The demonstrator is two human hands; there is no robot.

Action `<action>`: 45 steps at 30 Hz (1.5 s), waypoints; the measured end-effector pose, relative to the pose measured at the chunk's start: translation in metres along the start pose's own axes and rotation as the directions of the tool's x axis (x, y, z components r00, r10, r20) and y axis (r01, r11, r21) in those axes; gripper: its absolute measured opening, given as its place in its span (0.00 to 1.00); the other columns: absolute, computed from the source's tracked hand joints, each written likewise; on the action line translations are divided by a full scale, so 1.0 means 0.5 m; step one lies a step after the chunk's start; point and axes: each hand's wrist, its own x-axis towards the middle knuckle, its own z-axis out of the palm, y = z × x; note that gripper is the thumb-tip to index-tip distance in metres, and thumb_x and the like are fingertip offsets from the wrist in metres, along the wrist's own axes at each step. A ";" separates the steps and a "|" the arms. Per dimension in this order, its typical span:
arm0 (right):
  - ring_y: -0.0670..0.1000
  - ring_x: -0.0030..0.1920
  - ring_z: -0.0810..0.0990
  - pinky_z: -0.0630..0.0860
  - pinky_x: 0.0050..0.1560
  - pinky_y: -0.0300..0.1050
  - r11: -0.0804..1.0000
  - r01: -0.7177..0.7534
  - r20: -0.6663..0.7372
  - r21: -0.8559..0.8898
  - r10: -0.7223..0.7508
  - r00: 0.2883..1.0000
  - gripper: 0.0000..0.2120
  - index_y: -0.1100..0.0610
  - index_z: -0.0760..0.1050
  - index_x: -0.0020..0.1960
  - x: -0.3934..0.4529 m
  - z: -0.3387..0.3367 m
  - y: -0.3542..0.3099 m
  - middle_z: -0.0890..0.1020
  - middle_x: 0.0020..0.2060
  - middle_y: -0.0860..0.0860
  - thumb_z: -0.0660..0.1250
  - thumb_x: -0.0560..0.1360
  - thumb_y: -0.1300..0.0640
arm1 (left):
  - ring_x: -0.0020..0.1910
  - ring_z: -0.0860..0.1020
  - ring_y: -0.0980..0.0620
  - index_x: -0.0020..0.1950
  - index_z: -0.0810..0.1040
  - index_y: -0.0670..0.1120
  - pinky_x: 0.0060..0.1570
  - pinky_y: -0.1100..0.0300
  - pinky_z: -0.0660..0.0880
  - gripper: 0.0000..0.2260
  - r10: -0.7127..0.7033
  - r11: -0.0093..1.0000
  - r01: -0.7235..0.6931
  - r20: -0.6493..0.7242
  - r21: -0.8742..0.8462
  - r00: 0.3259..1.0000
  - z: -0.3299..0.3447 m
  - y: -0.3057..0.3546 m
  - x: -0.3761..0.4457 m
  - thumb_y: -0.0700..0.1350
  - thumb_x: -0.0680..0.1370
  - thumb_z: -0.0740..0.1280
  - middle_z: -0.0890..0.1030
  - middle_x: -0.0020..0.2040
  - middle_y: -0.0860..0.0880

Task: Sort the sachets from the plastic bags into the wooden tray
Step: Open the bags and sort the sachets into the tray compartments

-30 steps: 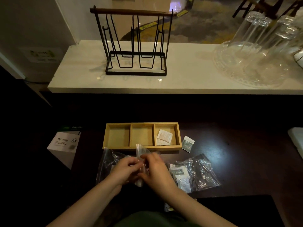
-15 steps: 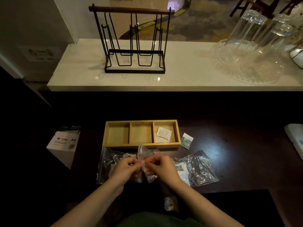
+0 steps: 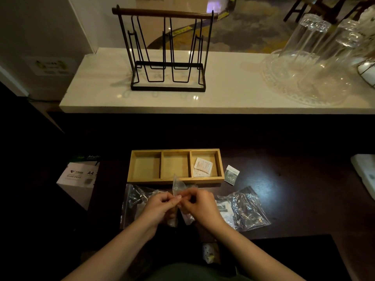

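Presently we hold a small clear plastic bag [image 3: 178,186] upright between both hands, just in front of the near rim of the long three-compartment wooden tray [image 3: 175,180]. Our left hand [image 3: 160,208] pinches the bag's upper edge between thumb and forefinger; our right hand [image 3: 199,205] pinches the same edge from the other side, its remaining fingers curled. We judge this to be the opening of the bag's mouth; what the bag contains cannot be made out.

Progress is slight. The tray's right compartment holds white paper sachets with reddish print [image 3: 203,169], apparently two, overlapping. The middle and left compartments are bare. One grey-green sachet [image 3: 231,175] lies on the dark wooden table [image 3: 294,179] just beside the tray's right end, outside it and not yet sorted.

Remaining stock: a crumpled clear plastic bag [image 3: 246,208] to the right of our hands, with pale sachets [image 3: 226,211] visible at its open end, and a second flat clear plastic bag [image 3: 134,201] to the left, partly under our left hand; its contents are too dark to identify. A small pale item [image 3: 209,254] lies near the table's edge by our body; we cannot say what it is.

We judge most of the task outstanding.
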 end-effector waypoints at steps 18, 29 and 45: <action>0.48 0.32 0.73 0.69 0.31 0.41 0.958 -0.039 -0.354 -0.284 -0.067 0.933 0.06 0.56 0.68 0.36 0.025 -0.102 -0.004 0.74 0.34 0.49 0.63 0.68 0.64 | 0.38 0.72 0.55 0.32 0.74 0.40 0.36 0.69 0.63 0.11 0.400 0.748 -0.165 -0.239 0.642 0.885 0.001 0.062 0.004 0.38 0.75 0.64 0.74 0.39 0.50; 0.49 0.48 0.75 0.77 0.40 0.45 0.844 0.351 -0.090 -0.406 -0.419 0.904 0.14 0.53 0.70 0.57 -0.012 -0.084 -0.030 0.74 0.51 0.49 0.60 0.72 0.56 | 0.39 0.80 0.52 0.46 0.80 0.39 0.24 0.64 0.77 0.09 0.286 0.890 -0.194 -0.173 0.414 0.943 0.054 0.084 0.001 0.43 0.78 0.63 0.78 0.48 0.45; 0.47 0.41 0.78 0.71 0.40 0.38 0.745 0.591 0.092 -0.310 -0.595 0.798 0.04 0.55 0.77 0.47 0.074 -0.121 -0.125 0.80 0.41 0.49 0.67 0.75 0.54 | 0.48 0.80 0.42 0.60 0.74 0.47 0.46 0.46 0.78 0.18 -0.083 0.996 0.074 -0.174 -0.056 0.981 -0.023 0.020 0.045 0.57 0.80 0.55 0.81 0.53 0.43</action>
